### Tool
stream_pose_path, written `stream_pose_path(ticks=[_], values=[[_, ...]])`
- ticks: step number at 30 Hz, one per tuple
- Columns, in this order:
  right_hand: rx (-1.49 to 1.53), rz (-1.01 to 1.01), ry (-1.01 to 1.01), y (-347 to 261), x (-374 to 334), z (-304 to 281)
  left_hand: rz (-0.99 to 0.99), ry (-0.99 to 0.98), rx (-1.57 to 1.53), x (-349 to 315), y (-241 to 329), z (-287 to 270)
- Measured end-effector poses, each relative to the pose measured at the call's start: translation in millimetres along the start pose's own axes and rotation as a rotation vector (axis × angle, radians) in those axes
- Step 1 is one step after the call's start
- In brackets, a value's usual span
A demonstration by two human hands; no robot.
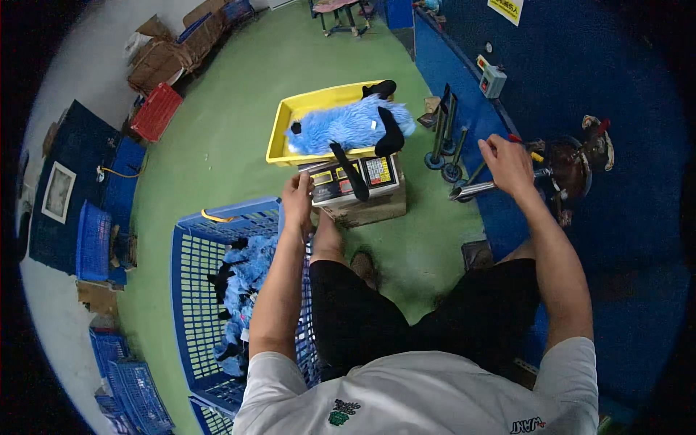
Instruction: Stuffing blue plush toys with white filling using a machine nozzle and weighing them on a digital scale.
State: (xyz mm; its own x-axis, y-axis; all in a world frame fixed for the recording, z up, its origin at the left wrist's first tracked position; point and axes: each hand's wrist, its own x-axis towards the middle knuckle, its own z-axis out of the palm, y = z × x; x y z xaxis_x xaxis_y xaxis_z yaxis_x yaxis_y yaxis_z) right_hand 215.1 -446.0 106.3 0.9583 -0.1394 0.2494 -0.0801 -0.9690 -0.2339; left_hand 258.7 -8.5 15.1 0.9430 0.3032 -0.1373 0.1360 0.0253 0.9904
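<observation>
A blue furry plush toy skin (348, 125) with black limbs lies in a yellow tray (279, 141) on top of a weighing scale (333, 181). One black limb hangs over the tray's near edge and across the scale's panel. My left hand (296, 201) is at the left side of the scale, fingers loosely bent, with nothing visible in them; whether it touches the scale I cannot tell. Raised on the right, my right hand (510, 167) is empty with its fingers partly curled and apart. It is just above a metal nozzle tube (475, 190).
At my left stands a blue slatted basket (190, 290) holding several blue furry pieces (250, 283). The nozzle comes from a blue machine (616, 239) with a switch box (493, 81). Wheeled metal legs (442, 145) stand beside it. A red crate (156, 112) lies by the far-left wall.
</observation>
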Motion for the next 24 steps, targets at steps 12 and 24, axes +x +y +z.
stream_pose_path(ticks=[12, 24], values=[[0.041, -0.033, -0.048, 3, 3, 3, 0.292, -0.105, 0.639, 48, 59, 18], [0.074, 0.047, -0.057, -1, 1, -3, 0.257, -0.217, 0.774, 76, 28, 65]])
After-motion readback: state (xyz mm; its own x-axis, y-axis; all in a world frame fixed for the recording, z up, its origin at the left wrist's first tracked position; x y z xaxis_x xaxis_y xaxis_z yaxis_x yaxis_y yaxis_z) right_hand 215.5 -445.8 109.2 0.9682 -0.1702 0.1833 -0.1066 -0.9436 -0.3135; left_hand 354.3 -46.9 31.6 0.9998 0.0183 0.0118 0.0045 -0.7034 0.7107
